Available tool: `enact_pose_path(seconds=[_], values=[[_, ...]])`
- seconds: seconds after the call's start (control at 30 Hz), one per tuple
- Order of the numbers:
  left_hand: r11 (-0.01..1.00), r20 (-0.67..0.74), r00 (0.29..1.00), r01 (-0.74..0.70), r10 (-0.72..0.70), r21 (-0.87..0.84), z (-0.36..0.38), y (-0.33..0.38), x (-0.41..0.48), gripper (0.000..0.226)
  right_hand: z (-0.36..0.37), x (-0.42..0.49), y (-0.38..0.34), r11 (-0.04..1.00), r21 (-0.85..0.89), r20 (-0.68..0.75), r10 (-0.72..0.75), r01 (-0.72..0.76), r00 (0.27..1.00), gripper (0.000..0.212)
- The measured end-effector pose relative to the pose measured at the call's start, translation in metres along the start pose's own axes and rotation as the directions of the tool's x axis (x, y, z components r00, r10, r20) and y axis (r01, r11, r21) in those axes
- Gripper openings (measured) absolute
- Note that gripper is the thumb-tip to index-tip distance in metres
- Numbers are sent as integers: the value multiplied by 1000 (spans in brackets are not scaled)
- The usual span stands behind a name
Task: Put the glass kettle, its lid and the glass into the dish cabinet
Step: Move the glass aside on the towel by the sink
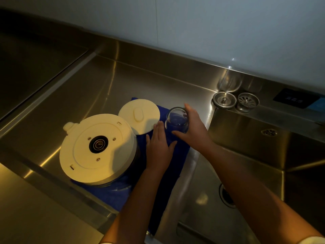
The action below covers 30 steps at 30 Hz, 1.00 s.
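The glass kettle point(97, 148) stands upside down on a blue cloth point(177, 155), its cream round base facing up. Its cream lid point(139, 116) lies flat on the cloth just behind and to the right of it. A clear glass point(176, 119) is at the cloth's right end, and my right hand point(193, 129) wraps around it from the right. My left hand point(160, 148) lies flat and open on the cloth between the kettle and the glass, fingertips near the lid's edge.
All this rests on a steel drainboard point(105, 85). A deep sink basin point(246, 173) with a drain point(226, 196) lies to the right. Two sink strainers point(235, 101) and a stemmed glass point(230, 80) stand on the back ledge beside a dark control panel point(295, 98).
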State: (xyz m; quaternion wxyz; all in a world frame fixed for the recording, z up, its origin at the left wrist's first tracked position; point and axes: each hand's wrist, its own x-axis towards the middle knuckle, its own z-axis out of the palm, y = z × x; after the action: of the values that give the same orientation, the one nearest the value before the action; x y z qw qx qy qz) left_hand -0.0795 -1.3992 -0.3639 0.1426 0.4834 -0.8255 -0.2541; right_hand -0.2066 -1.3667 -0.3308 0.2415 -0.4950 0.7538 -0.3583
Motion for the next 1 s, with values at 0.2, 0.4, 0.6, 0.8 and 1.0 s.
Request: enact_pose_path(seconds=[0.2, 0.4, 0.6, 0.8, 1.0], values=[[999, 76, 997, 15, -17, 36, 3, 0, -4, 87, 17, -17, 17, 993, 55, 32, 101, -102, 994, 104], [978, 127, 992, -33, 7, 204, 4, 1, -2, 92, 38, -12, 22, 990, 103, -117, 104, -92, 988, 93], [956, 128, 992, -29, -9, 292, -1, 4, -2, 87, 44, -14, 20, 987, 119, -159, 123, -105, 979, 91], [939, 123, 991, 5, -51, 345, -9, 11, -15, 80, 26, -27, 19, 981, -187, -126, 32, -55, 991, 81], [921, 167, 986, -39, -28, 388, -15, 20, -44, 67, 7, -61, 8, 815, -577, 30, 93, -59, 995, 72]])
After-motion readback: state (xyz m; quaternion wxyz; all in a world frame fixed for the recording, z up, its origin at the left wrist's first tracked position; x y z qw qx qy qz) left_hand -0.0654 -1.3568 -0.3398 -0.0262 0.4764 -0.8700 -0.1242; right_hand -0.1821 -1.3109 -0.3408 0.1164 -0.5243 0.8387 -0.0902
